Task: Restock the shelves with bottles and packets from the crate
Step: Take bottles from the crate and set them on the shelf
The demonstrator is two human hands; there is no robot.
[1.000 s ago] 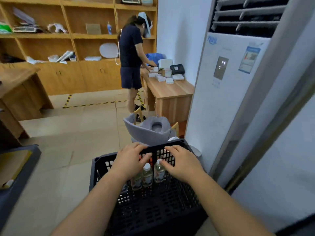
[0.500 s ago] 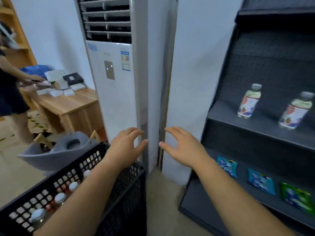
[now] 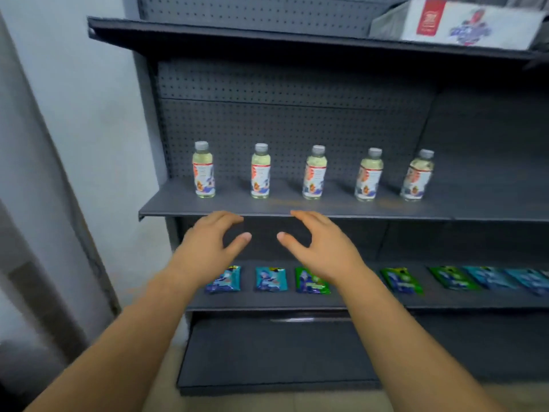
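A dark grey shelf unit fills the view. Its middle shelf (image 3: 178,205) carries several upright bottles of pale drink with grey caps, the leftmost bottle (image 3: 203,171) near the shelf's left end. The shelf below (image 3: 267,303) holds a row of flat blue and green packets, among them a blue packet (image 3: 271,279). My left hand (image 3: 208,248) and my right hand (image 3: 322,248) hover side by side in front of the middle shelf's edge, fingers loosely spread, holding nothing. The crate is out of view.
A white printed box (image 3: 463,23) lies on the top shelf (image 3: 237,34) at the right. The bottom shelf (image 3: 267,352) is bare. A white wall (image 3: 89,129) and a grey upright panel (image 3: 44,233) stand to the left of the unit.
My view swung right from the crate, past the standing air conditioner, to face the shelves. Both hands left the crate's bottles and came up with nothing in them.
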